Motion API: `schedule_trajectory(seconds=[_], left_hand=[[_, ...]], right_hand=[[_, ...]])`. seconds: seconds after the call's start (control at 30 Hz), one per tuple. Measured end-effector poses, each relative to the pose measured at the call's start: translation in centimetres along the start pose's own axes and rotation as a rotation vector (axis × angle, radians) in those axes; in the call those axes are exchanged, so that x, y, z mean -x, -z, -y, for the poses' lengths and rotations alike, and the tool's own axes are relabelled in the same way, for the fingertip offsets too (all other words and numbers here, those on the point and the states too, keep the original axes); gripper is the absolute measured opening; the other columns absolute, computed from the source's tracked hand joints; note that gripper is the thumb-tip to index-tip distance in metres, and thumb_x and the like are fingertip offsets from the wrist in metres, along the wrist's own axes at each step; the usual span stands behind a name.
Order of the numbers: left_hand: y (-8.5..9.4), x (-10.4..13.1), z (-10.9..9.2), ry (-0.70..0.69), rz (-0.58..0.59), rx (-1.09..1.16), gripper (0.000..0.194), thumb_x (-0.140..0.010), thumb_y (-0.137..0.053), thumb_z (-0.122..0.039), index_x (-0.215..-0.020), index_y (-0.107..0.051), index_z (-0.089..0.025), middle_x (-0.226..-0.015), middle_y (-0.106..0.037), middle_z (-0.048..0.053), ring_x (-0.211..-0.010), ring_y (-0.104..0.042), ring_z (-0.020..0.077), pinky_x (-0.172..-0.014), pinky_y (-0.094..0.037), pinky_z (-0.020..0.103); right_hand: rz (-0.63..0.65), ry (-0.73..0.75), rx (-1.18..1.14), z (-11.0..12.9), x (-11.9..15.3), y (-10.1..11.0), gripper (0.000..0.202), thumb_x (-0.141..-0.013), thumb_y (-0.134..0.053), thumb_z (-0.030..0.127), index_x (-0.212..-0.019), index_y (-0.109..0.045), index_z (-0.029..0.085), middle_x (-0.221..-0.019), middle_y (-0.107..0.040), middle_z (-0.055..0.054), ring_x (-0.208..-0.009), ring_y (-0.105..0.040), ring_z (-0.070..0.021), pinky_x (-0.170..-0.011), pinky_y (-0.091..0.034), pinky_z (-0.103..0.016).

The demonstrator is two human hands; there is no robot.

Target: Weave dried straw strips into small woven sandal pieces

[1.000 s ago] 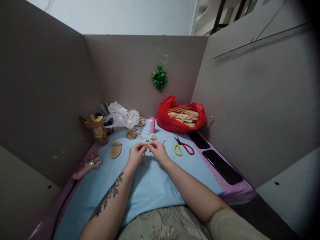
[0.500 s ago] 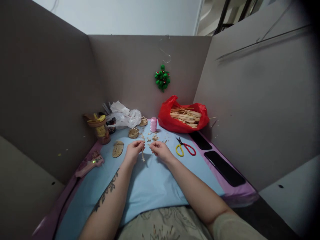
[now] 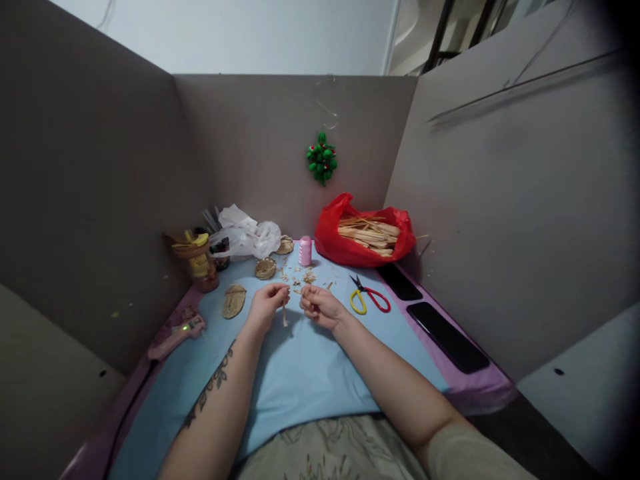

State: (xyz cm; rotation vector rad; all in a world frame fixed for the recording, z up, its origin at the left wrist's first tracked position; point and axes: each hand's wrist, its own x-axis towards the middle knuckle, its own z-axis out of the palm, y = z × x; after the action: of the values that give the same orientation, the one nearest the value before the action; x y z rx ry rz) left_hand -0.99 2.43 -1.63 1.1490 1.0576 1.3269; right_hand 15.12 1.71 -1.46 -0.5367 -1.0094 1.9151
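Above the middle of the blue-covered table, my left hand (image 3: 266,307) is closed in a pinch on a pale straw strip (image 3: 285,316), whose loose end hangs below the fingers. A little to its right, my right hand (image 3: 321,307) is closed too, with a thin straw-coloured end (image 3: 297,291) poking out toward the left hand. Whether that end belongs to the same strip I cannot tell. Just beyond the fingers lie small straw scraps (image 3: 309,277). A flat woven oval piece (image 3: 234,301) rests left of my left hand, and scissors (image 3: 369,295) with yellow and red handles lie right of my right hand.
At the back are a pink thread spool (image 3: 305,251), a small woven round piece (image 3: 265,269), a white plastic bag (image 3: 250,235) and a red bag (image 3: 330,243) of straw. A pink glue gun (image 3: 175,337) is at left, two dark phones (image 3: 447,337) at right. Grey panels enclose three sides.
My right hand has turned slightly and its fingers have curled in more. The left hand keeps its pinch on the strip. The whole view has shifted slightly.
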Motion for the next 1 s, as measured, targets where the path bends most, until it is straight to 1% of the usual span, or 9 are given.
schedule_trajectory(seconds=[0.1, 0.23, 0.3, 0.47, 0.57, 0.7, 1.0], left_hand=[[0.1, 0.0, -0.1, -0.016, 0.005, 0.0, 0.036, -0.056, -0.072, -0.04, -0.076, -0.061, -0.012, -0.059, -0.058, 0.0, -0.053, -0.052, 0.0096, -0.055, -0.041, 0.022], [0.0, 0.2, -0.4, -0.059, 0.015, -0.041, 0.031, -0.058, -0.07, -0.036, -0.076, -0.06, -0.012, -0.056, -0.056, -0.002, -0.051, -0.049, 0.008, -0.052, -0.037, 0.02], [-0.1, 0.3, -0.5, -0.063, 0.018, -0.05, 0.03, -0.059, -0.07, -0.035, -0.075, -0.059, -0.013, -0.056, -0.055, -0.003, -0.051, -0.048, 0.0079, -0.051, -0.036, 0.02], [-0.4, 0.5, -0.7, -0.032, 0.031, -0.028, 0.029, -0.058, -0.071, -0.035, -0.072, -0.058, -0.013, -0.057, -0.055, -0.003, -0.05, -0.047, 0.0075, -0.051, -0.036, 0.02], [-0.5, 0.6, -0.9, -0.015, 0.047, -0.038, 0.029, -0.058, -0.07, -0.037, -0.071, -0.058, -0.013, -0.057, -0.054, -0.002, -0.05, -0.046, 0.0074, -0.05, -0.035, 0.02], [-0.6, 0.8, -1.2, -0.002, 0.076, -0.022, 0.031, -0.057, -0.071, -0.039, -0.071, -0.058, -0.013, -0.055, -0.052, -0.002, -0.05, -0.046, 0.008, -0.05, -0.035, 0.02], [-0.8, 1.2, -1.5, 0.046, 0.117, 0.047, 0.033, -0.057, -0.071, -0.039, -0.072, -0.055, -0.015, -0.058, -0.053, -0.003, -0.053, -0.049, 0.0089, -0.054, -0.038, 0.022]], right_hand=[[-0.001, -0.044, 0.046, 0.0, 0.1, 0.1, 0.025, -0.063, -0.07, 0.029, -0.074, -0.051, 0.017, -0.046, -0.043, 0.007, -0.039, -0.027, -0.0035, -0.036, -0.012, -0.016], [0.064, -0.152, 0.137, -0.1, 0.3, 0.1, 0.03, -0.063, -0.069, 0.026, -0.087, -0.058, 0.014, -0.047, -0.047, 0.006, -0.037, -0.027, -0.0022, -0.037, -0.013, -0.016], [0.07, -0.133, 0.161, -0.1, 0.4, -0.1, 0.029, -0.062, -0.068, 0.025, -0.087, -0.06, 0.013, -0.046, -0.047, 0.007, -0.036, -0.028, -0.0021, -0.037, -0.014, -0.016], [0.018, -0.044, 0.206, -0.2, 0.4, -0.5, 0.025, -0.061, -0.068, 0.022, -0.083, -0.062, 0.014, -0.047, -0.048, 0.007, -0.036, -0.031, -0.0022, -0.036, -0.014, -0.017], [-0.008, -0.036, 0.215, -0.2, 0.4, -0.5, 0.025, -0.06, -0.068, 0.023, -0.083, -0.063, 0.015, -0.046, -0.048, 0.008, -0.036, -0.032, -0.0022, -0.036, -0.015, -0.017], [-0.011, -0.036, 0.213, -0.3, 0.3, -0.3, 0.027, -0.06, -0.067, 0.023, -0.085, -0.062, 0.015, -0.046, -0.046, 0.008, -0.036, -0.031, -0.0023, -0.036, -0.015, -0.017], [-0.001, -0.008, 0.183, -0.4, 0.2, -0.1, 0.03, -0.059, -0.061, 0.015, -0.088, -0.06, 0.017, -0.042, -0.041, 0.011, -0.034, -0.027, -0.0027, -0.035, -0.014, -0.017]])
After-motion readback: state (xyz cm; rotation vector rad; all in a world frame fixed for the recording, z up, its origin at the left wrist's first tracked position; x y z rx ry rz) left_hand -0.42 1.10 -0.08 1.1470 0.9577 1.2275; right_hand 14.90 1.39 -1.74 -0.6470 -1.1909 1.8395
